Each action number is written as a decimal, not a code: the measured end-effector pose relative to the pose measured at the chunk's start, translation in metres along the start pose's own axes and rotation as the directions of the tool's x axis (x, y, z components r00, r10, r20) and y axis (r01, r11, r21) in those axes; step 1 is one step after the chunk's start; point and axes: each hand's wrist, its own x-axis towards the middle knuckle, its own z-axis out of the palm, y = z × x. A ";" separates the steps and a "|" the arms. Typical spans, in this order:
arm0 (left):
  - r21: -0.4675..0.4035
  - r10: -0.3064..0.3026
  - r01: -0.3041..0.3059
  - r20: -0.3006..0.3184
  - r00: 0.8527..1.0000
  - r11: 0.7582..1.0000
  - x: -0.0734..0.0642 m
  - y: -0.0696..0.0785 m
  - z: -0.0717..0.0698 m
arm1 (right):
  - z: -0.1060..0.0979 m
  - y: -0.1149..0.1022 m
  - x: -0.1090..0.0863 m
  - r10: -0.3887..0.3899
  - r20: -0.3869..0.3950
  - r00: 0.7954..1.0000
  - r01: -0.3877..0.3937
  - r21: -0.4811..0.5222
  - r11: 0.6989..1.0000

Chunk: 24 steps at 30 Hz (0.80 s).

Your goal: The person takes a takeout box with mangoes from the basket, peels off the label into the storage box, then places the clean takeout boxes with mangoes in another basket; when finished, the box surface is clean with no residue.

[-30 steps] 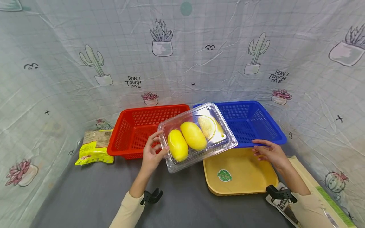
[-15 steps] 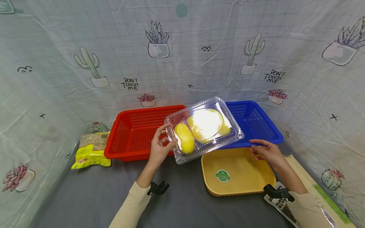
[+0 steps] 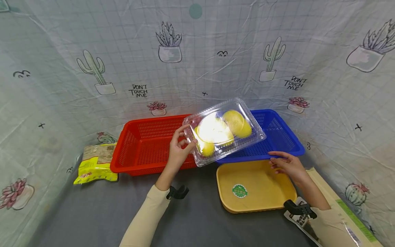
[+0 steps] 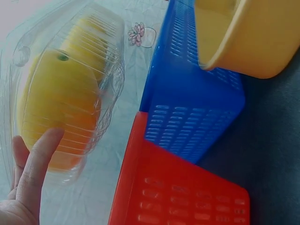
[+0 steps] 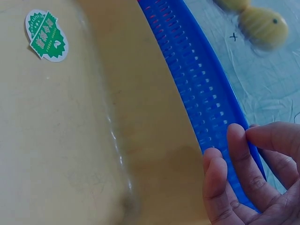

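My left hand [image 3: 179,152] holds a clear plastic clamshell container [image 3: 224,132] by its left edge, tilted in the air. Yellow oval fruits [image 4: 61,93], mango-like, show through the plastic; glare hides part of them in the head view. The container hangs in front of the gap between the red basket [image 3: 148,169] and the blue basket [image 3: 273,132], partly covering both. At the blue basket's front rim is my right hand [image 3: 288,166], its thumb and index finger pinching that rim in the right wrist view, other fingers curled.
A yellow tray [image 3: 257,192] with a green sticker stands before the blue basket. Left of the red basket lies a yellow-and-brown packet [image 3: 97,163]. Under my right forearm is a white-and-dark packet [image 3: 303,219], with a long pale package [image 3: 330,197] along the right side.
My left hand has carried the container rightward and upward, from in front of the red basket towards the blue one. The right hand has stayed at the blue rim. The view has shifted slightly.
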 end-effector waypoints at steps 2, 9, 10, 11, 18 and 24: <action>-0.002 -0.001 0.001 0.004 1.000 1.000 0.004 -0.001 0.003 | -0.001 0.000 0.000 0.005 0.000 1.000 -0.005 -0.001 1.000; -0.010 -0.040 0.040 -0.011 0.999 0.999 0.018 -0.009 0.010 | 0.000 0.001 -0.001 0.020 -0.008 1.000 -0.020 0.037 0.999; -0.012 -0.046 0.046 -0.014 0.999 0.999 0.020 -0.010 0.011 | 0.000 0.001 -0.001 0.021 -0.009 1.000 -0.020 0.040 0.999; -0.006 -0.051 0.051 -0.013 0.999 0.999 0.021 -0.010 0.012 | 0.000 0.001 -0.001 0.021 -0.011 1.000 -0.021 0.042 0.999; -0.012 -0.063 0.063 -0.015 0.998 0.998 0.034 -0.016 0.020 | 0.000 0.002 -0.002 0.018 -0.025 1.000 -0.017 0.042 0.999; -0.027 -0.070 0.069 -0.049 0.996 0.997 0.048 -0.043 0.023 | 0.000 0.003 0.000 0.018 -0.017 1.000 -0.017 0.058 0.998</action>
